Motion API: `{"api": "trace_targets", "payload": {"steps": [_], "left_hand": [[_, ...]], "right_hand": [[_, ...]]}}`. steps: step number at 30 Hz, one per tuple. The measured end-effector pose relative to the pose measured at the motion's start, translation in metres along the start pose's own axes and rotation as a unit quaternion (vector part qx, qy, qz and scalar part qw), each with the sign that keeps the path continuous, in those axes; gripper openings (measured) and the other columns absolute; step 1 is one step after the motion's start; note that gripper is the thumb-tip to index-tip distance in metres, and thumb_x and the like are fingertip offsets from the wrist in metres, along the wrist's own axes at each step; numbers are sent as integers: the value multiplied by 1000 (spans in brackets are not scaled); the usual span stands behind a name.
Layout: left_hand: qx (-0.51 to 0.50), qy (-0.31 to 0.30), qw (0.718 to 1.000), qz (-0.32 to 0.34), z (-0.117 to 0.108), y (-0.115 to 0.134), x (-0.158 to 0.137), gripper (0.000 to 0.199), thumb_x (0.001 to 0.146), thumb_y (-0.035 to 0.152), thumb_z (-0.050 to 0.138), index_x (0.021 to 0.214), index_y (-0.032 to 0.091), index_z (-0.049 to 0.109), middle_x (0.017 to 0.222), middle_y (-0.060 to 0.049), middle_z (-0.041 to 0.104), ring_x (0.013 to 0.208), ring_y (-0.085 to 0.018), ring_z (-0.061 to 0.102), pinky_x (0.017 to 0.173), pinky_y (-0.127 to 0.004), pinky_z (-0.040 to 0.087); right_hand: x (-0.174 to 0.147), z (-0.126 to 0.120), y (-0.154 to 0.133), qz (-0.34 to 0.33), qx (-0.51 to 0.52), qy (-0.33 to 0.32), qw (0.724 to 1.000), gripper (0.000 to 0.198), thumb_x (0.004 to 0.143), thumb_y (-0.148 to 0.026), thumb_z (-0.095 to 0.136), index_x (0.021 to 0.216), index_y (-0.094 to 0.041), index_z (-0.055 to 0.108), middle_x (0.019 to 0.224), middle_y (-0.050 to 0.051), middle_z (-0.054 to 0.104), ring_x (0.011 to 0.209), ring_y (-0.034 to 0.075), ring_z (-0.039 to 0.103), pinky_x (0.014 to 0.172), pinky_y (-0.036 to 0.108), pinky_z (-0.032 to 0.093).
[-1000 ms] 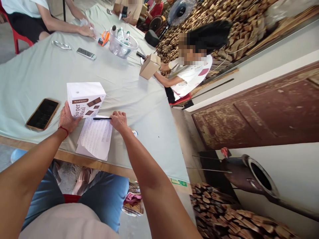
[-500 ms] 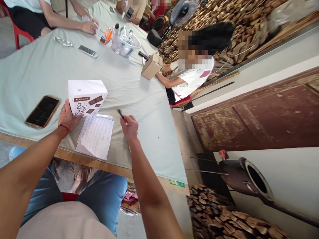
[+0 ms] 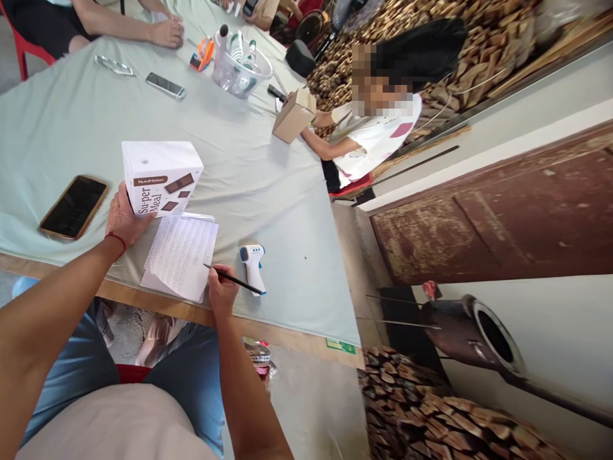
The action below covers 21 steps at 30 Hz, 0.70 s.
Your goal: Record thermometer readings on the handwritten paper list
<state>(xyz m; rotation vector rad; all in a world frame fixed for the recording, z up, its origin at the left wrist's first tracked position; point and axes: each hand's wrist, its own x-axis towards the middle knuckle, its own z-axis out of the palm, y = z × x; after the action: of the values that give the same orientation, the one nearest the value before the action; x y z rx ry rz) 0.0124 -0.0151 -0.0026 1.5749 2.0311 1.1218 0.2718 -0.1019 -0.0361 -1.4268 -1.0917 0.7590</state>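
My left hand (image 3: 125, 217) is closed around the lower left side of a white box (image 3: 158, 167) printed "Su-per Meal", which stands upright on the table. Just in front of the box lies a notepad (image 3: 181, 255) filled with rows of handwriting, its lower page corner curling. A slim black pen (image 3: 239, 281) is pinched in my right hand (image 3: 223, 289), at the notepad's right edge. The pen's tip points left over the page. Close to the right of that hand, a white and blue infrared thermometer (image 3: 253, 267) rests on the cloth.
A phone (image 3: 74, 206) lies left of the box, another phone (image 3: 165, 85) farther back. Beyond are a clear basin (image 3: 243, 69) with bottles and an orange tool (image 3: 203, 55). Across the right side, a person (image 3: 378, 137) holds a cardboard box (image 3: 294, 116). Another person's hands (image 3: 167, 32) rest at far left.
My right hand has come down and left to the notepad's edge with the pen, uncovering the thermometer. My left hand stays on the white box. The whole view has shifted slightly.
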Motion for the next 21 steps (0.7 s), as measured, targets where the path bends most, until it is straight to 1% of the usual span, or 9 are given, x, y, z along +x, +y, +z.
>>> {"api": "trace_targets", "payload": {"steps": [3, 7, 16, 21], "left_hand": [[14, -1, 1000, -4, -2, 2, -1, 88, 68, 43, 73, 143, 27, 29, 137, -14, 48, 134, -39, 42, 111, -60, 37], [18, 7, 1000, -6, -3, 4, -2, 84, 69, 44, 73, 140, 30, 32, 136, -12, 49, 133, -38, 44, 112, -58, 38], [21, 1, 1000, -10, -5, 7, -2, 84, 68, 45, 72, 140, 30, 32, 135, -12, 49, 133, -38, 44, 113, -58, 38], [22, 1, 1000, -4, -5, 9, -2, 85, 68, 44, 72, 141, 30, 31, 135, -13, 49, 133, -39, 43, 112, -59, 37]], "right_hand": [[-3, -1, -3, -18, -36, -10, 999, 20, 74, -39, 57, 75, -19, 59, 67, 0, 60, 63, 15, 53, 62, 29, 46], [-5, -2, -5, -27, -57, -10, 998, 20, 76, -39, 55, 73, -20, 58, 66, -1, 59, 62, 15, 52, 62, 29, 45], [-5, 2, -7, -55, -92, -22, 994, 18, 77, -39, 51, 72, -22, 55, 64, -1, 57, 63, 16, 51, 63, 30, 45], [-5, 1, -6, -55, -83, -23, 995, 17, 78, -38, 52, 72, -22, 55, 64, -2, 56, 63, 16, 51, 64, 30, 44]]}}
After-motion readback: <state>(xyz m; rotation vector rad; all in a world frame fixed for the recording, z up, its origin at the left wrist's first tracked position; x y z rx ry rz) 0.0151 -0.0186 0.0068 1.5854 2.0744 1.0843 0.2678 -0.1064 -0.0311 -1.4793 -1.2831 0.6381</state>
